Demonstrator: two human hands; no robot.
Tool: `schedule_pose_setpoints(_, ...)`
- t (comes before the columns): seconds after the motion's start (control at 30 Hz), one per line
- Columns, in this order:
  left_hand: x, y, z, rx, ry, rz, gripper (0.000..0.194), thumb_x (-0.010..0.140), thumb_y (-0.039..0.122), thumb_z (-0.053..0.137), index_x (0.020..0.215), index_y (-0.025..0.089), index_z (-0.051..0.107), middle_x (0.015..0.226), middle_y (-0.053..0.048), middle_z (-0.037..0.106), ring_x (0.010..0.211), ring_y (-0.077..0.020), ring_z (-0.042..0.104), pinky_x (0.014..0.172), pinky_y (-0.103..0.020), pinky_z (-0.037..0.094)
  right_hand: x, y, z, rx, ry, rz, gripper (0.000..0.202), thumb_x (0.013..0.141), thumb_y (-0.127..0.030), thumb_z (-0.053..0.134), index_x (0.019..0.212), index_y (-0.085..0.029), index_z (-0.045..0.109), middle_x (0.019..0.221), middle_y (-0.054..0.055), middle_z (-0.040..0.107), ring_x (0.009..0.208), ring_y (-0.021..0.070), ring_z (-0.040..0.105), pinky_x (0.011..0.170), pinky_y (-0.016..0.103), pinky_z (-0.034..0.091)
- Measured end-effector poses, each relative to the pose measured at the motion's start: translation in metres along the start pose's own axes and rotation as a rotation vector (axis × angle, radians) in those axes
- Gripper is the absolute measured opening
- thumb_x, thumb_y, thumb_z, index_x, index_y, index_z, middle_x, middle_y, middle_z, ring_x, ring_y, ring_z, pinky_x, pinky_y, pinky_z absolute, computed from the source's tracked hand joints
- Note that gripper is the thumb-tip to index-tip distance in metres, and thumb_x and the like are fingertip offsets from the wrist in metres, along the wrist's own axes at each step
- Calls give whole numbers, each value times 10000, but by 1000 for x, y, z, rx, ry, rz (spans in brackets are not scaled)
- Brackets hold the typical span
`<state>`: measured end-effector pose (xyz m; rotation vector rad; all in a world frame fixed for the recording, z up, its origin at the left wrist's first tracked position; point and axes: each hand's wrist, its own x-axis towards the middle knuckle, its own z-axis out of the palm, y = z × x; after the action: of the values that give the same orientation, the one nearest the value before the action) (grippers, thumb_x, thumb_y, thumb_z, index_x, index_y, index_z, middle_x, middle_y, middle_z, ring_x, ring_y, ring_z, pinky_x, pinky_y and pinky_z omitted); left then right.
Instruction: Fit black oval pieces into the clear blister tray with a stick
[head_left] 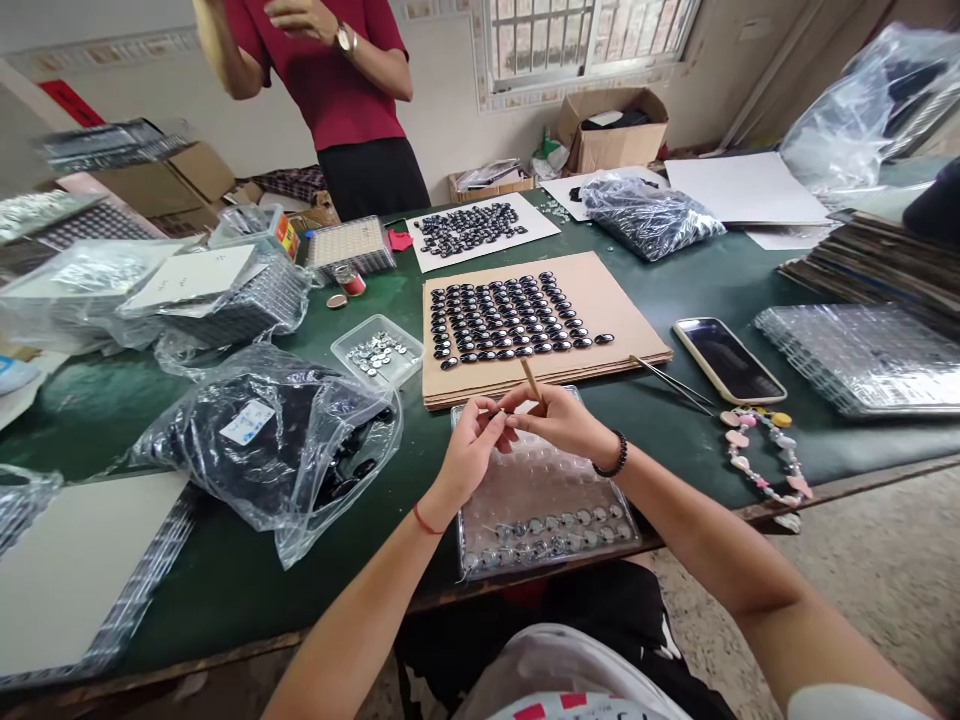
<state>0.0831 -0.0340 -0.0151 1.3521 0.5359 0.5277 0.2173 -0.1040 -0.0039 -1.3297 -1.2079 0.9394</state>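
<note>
My left hand [480, 437] is closed in a pinch over the clear tray, on a small piece too hidden to name. Meeting it fingertip to fingertip, my right hand [551, 415] holds a thin wooden stick [531, 380] that points up. Beneath both lies a clear plastic tray [517, 490], with round clear pieces in rows along its near edge. Just beyond is a stack of brown cardboard sheets [622, 310] bearing rows of black oval pieces [499, 318]. A clear box [376, 350] of small silvery parts stands left of the cardboard.
An open plastic bag of black pieces [262, 430] lies left. Tweezers [671, 383], a phone [729, 360] and a beaded strand [765, 455] lie right. White board [540, 222] with black pieces is farther back. A person in a red top [322, 70] stands across the table.
</note>
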Motion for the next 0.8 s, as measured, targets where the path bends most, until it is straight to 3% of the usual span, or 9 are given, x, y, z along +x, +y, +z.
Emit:
schedule_pose_setpoints(0.13, -3, 3, 1, 18, -26, -12, 196, 809, 315, 494, 900, 174, 393, 691, 7, 570, 562, -87, 533, 560, -223, 436, 0, 3, -1, -122, 60, -48, 172, 735, -279, 600, 853, -156, 625, 697, 3, 623, 416, 53, 423, 389, 189, 331)
schedule_pose_setpoints(0.23, -5, 4, 1, 97, -29, 14, 243, 802, 293, 504, 992, 180, 405, 722, 5, 571, 587, -86, 536, 591, -223, 443, 6, 6, -16, -224, 213, -115, 155, 736, -256, 581, 835, -152, 640, 682, 12, 621, 446, 69, 439, 410, 197, 336)
schedule_pose_setpoints(0.37, -6, 4, 1, 219, 10, 47, 179, 800, 278, 490, 939, 169, 465, 688, 1, 550, 624, -102, 543, 613, -230, 452, 23, 18, -76, -515, 637, -141, 182, 734, -250, 565, 868, -168, 656, 603, 0, 596, 453, 95, 441, 451, 222, 347)
schedule_pose_setpoints(0.43, -6, 2, -1, 263, -1, 46, 156, 802, 281, 477, 905, 164, 487, 697, -10, 551, 649, -115, 552, 613, -237, 458, 34, 28, -116, -713, 747, -101, 155, 696, -216, 587, 819, -167, 667, 710, 35, 641, 584, 141, 526, 565, 261, 404)
schedule_pose_setpoints(0.53, -5, 0, -2, 347, -39, 53, 151, 802, 282, 471, 881, 161, 515, 709, -19, 560, 669, -127, 561, 615, -245, 461, 46, 46, -164, -903, 668, 72, 175, 692, -199, 576, 832, -153, 671, 787, 60, 663, 708, 176, 572, 663, 282, 413)
schedule_pose_setpoints(0.6, -6, -1, -3, 401, -55, 66, 153, 804, 283, 468, 881, 164, 525, 710, -16, 565, 664, -128, 562, 616, -248, 457, 48, 57, -181, -951, 566, 174, 176, 688, -196, 578, 825, -145, 676, 781, 62, 665, 713, 171, 577, 657, 269, 410)
schedule_pose_setpoints(0.8, -7, 2, -4, 478, -93, 54, 159, 814, 280, 452, 889, 171, 539, 713, -18, 580, 656, -135, 564, 612, -254, 450, 43, 71, -189, -992, 503, 223, 221, 744, -235, 539, 876, -142, 691, 874, 92, 655, 777, 178, 570, 686, 264, 399)
